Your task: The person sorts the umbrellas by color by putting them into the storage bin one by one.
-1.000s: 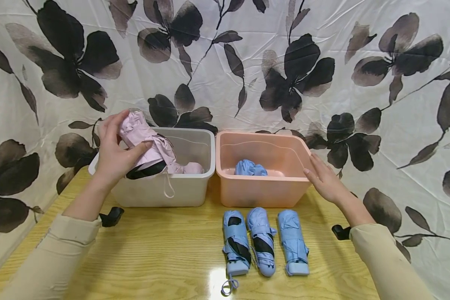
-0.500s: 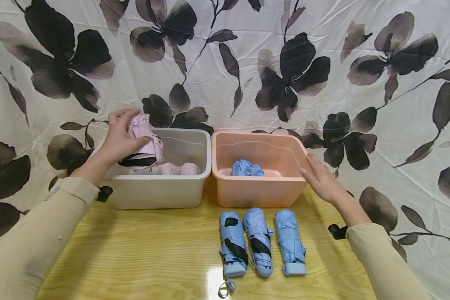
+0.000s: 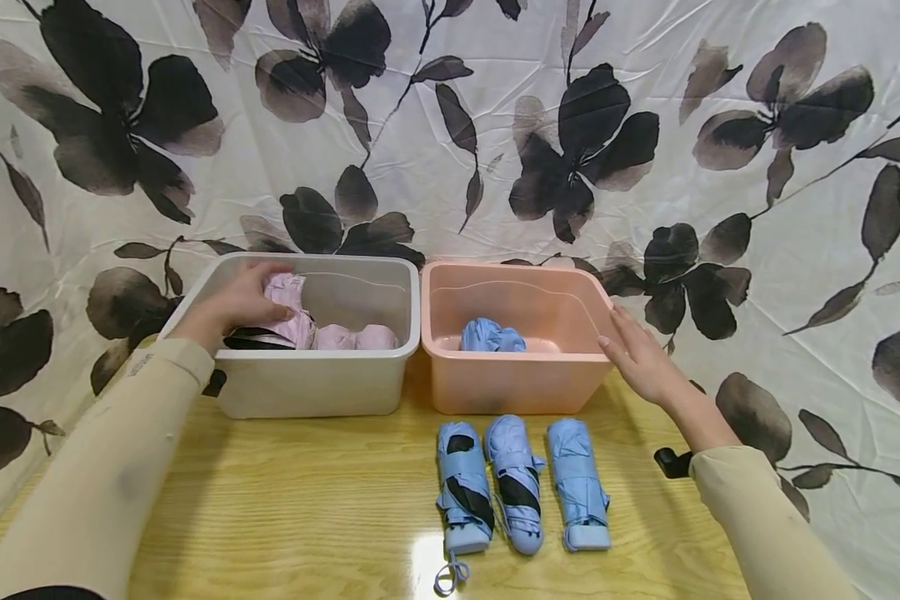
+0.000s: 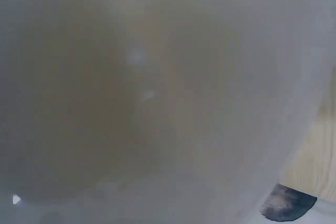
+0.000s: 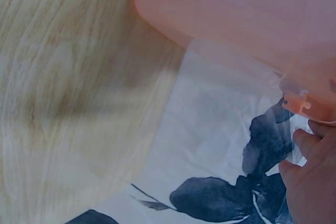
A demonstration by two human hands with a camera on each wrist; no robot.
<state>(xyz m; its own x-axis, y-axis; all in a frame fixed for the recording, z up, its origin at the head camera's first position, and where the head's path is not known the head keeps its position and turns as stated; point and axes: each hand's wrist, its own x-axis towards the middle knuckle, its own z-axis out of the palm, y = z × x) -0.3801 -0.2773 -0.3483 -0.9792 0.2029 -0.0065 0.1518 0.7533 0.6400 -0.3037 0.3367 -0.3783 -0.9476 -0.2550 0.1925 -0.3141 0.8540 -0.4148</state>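
Left hand [image 3: 240,304] grasping 1 pink folded umbrella [image 3: 297,323] inside white bin [image 3: 311,387], right hand [image 3: 645,360] unclenched, touching peach bin [image 3: 517,387]

Pink folded umbrella [image 3: 298,318], black part toward eight o'clock, held aslant by left hand [image 3: 236,303] inside grey-white bin [image 3: 311,385]; two pink rolled umbrellas [image 3: 376,337] at its four o'clock.
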